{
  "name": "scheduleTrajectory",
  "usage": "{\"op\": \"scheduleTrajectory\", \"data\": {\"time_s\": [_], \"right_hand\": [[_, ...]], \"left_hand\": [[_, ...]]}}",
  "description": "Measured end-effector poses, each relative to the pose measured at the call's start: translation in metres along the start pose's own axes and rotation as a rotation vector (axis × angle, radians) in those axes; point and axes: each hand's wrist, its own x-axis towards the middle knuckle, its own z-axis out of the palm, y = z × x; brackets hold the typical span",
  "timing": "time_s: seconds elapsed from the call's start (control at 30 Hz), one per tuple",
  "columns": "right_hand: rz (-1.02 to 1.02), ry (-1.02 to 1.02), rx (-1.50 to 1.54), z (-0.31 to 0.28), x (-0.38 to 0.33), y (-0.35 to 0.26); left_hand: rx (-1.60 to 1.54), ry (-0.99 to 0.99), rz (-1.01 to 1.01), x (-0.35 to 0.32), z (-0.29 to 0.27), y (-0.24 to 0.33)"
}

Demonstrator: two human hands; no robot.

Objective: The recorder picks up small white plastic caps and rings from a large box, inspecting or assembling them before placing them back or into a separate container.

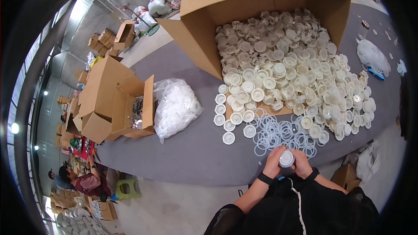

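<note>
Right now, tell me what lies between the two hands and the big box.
In the head view, a loose heap of pale rings lies beyond the left hand and right hand, then white caps at the open side of the big box.

Open to pass leftward from the left hand (273, 165), low over the bare grey tabletop (200, 161), as far as the bulging plastic bag (176, 109), with the small open carton (149, 104) standing just behind it. Blocked low ahead of the left hand and the right hand (300, 164) by the scattered pale rings (272, 135), then by the heaped white caps (278, 55) spilling from the large carton (200, 39), walled in cardboard on its left. Narrower to the right, between spread caps and near table edge.
</note>
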Motion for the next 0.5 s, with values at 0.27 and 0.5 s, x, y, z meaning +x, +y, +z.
{"op": "scheduleTrajectory", "data": {"time_s": [0.27,0.5], "right_hand": [[0.264,-0.158,0.046,-0.004,-0.001,-0.005],[0.032,0.170,0.160,-0.027,0.007,-0.029]], "left_hand": [[0.035,-0.110,0.003,-0.007,-0.001,0.005],[0.560,0.091,0.296,0.021,-0.020,0.019]]}}
